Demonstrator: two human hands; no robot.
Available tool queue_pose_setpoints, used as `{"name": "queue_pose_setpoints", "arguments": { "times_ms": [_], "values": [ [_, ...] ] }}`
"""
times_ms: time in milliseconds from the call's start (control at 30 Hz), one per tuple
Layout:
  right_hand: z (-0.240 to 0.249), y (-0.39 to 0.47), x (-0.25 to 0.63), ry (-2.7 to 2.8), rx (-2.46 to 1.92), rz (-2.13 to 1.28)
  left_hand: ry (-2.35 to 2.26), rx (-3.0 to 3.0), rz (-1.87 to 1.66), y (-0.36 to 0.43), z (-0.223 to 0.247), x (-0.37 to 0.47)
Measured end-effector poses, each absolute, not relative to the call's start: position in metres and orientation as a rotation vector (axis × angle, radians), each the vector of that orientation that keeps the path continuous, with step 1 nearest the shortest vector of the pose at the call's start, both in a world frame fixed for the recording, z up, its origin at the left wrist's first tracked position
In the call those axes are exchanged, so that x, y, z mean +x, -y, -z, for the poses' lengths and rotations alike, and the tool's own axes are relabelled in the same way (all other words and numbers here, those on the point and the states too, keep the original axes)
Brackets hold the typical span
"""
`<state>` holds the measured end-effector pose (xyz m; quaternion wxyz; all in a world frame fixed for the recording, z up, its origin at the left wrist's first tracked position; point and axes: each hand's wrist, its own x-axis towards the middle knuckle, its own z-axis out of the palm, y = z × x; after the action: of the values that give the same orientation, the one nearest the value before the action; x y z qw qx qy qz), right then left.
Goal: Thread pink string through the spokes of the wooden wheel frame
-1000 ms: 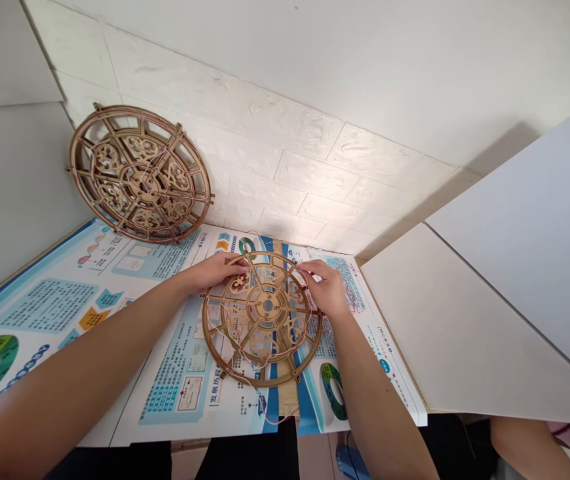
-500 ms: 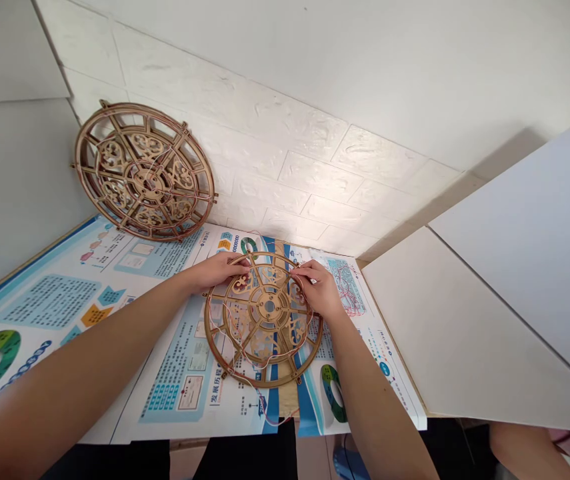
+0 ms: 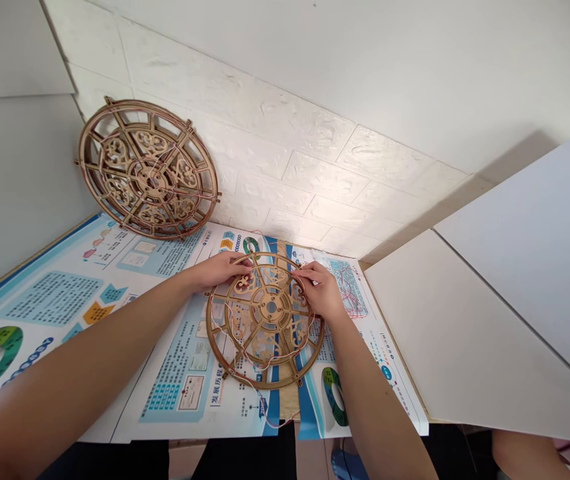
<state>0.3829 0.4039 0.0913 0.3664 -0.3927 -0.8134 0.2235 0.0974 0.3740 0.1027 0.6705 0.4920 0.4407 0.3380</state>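
A white brick-patterned wall (image 3: 285, 153) runs behind everything, and a pale board (image 3: 469, 340) slopes away on the right. In front of the wall the tabletop (image 3: 289, 400) is almost wholly covered by printed posters (image 3: 55, 300) in blue, white and green. Leaning upright against the wall at the far left, its lower edge on the posters, stands a finished wooden wheel (image 3: 149, 169) of fretwork rings and spokes, threaded with thin wire.

A second wooden wheel (image 3: 265, 319) lies flat on the posters in the middle of the tabletop, well apart from the leaning one. Thin red and white wire (image 3: 245, 357) loops across its spokes and trails off its near edge toward the person.

Both bare forearms reach in from the near side. The left hand (image 3: 219, 268) rests on the wheel's far-left rim, fingers laid flat and close together on the wood, pressing rather than gripping. The right hand (image 3: 321, 290) sits at the far-right rim, fingers (image 3: 301, 272) bunched and curled in over the fretwork where the wire passes; whether they actually pinch the wire I cannot tell.
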Motion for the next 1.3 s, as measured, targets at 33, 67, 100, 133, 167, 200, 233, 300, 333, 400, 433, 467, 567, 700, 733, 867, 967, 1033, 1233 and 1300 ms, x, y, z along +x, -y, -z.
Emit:
{"name": "queue_pose_setpoints", "arguments": {
  "times_ms": [33,67,100,133,167,200,233,300,333,400,433,467,567,700,733,867,967,1033,1233,1300],
  "values": [
    [-0.091,-0.404,0.383,2.095,-1.017,-0.579,-0.993,1.123,-0.761,-0.374,-0.103,0.097],
    [-0.091,-0.404,0.383,2.103,-1.026,-0.585,-0.994,1.135,-0.76,-0.374,-0.102,0.097],
    [-0.09,-0.404,0.384,2.116,-1.038,-0.59,-0.995,1.141,-0.759,-0.374,-0.102,0.097],
    [-0.09,-0.404,0.384,2.133,-1.051,-0.596,-0.995,1.144,-0.756,-0.374,-0.102,0.097],
    [-0.09,-0.404,0.385,2.153,-1.065,-0.603,-0.993,1.144,-0.752,-0.374,-0.102,0.097],
    [-0.09,-0.404,0.385,2.172,-1.076,-0.61,-0.988,1.142,-0.75,-0.374,-0.103,0.097],
    [-0.091,-0.404,0.386,2.189,-1.083,-0.616,-0.982,1.138,-0.748,-0.374,-0.103,0.097],
    [-0.091,-0.404,0.387,2.211,-1.084,-0.627,-0.974,1.127,-0.749,-0.374,-0.102,0.097],
    [-0.092,-0.404,0.388,2.218,-1.083,-0.634,-0.973,1.117,-0.751,-0.374,-0.102,0.097],
    [-0.092,-0.404,0.389,2.232,-1.089,-0.658,-0.977,1.098,-0.756,-0.375,-0.1,0.096],
    [-0.092,-0.404,0.389,2.242,-1.095,-0.676,-0.981,1.093,-0.756,-0.376,-0.099,0.096],
    [-0.092,-0.404,0.39,2.254,-1.102,-0.694,-0.983,1.091,-0.754,-0.376,-0.098,0.096],
    [-0.092,-0.404,0.391,2.279,-1.108,-0.732,-0.99,1.092,-0.741,-0.377,-0.097,0.095],
    [-0.098,-0.401,0.392,2.254,-1.085,-0.727,-1.0,1.083,-0.756,-0.377,-0.097,0.096],
    [-0.1,-0.4,0.392,2.242,-1.085,-0.726,-0.999,1.08,-0.761,-0.376,-0.098,0.096],
    [-0.109,-0.398,0.391,2.139,-1.148,-0.722,-0.966,1.07,-0.764,-0.375,-0.099,0.097],
    [-0.106,-0.402,0.395,2.026,-1.295,-0.668,-0.962,1.072,-0.771,-0.375,-0.1,0.097],
    [-0.101,-0.406,0.398,1.96,-1.396,-0.67,-0.975,1.082,-0.776,-0.375,-0.1,0.097],
    [-0.094,-0.408,0.398,1.894,-1.429,-0.841,-0.962,1.099,-0.772,-0.374,-0.1,0.096],
    [-0.095,-0.406,0.395,1.928,-1.38,-0.865,-0.955,1.083,-0.767,-0.374,-0.1,0.096]
  ]
}}
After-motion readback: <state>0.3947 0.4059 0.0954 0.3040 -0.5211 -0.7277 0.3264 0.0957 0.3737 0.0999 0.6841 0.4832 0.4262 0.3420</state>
